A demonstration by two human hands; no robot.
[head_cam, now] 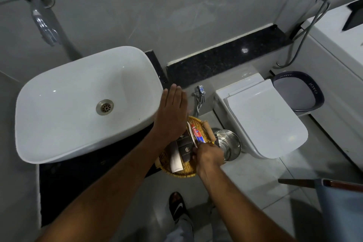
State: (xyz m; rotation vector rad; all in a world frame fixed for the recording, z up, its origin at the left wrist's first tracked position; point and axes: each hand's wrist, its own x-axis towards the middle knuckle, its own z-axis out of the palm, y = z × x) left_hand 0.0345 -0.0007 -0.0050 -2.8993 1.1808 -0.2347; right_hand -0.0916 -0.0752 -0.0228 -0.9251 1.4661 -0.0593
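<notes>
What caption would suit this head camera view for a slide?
Right hand among toiletries in a wicker tray beside the white basin, left hand flat above.

At the left of the frame we see a white sink (59, 104) with a metal drain (104, 107) in its middle, and in the upper left a chrome tap (42, 19) on the grey tiled wall. Right of centre we find a white toilet (263, 118) with its lid down, a steel bin (228, 144) just beside its lower left corner and a dark blue tub (316, 88) at its upper right. A black granite ledge (225, 55) runs above the toilet, a grey hose (306, 31) hangs at the upper right, and a black sandal (177, 206) shows at the bottom.
</notes>
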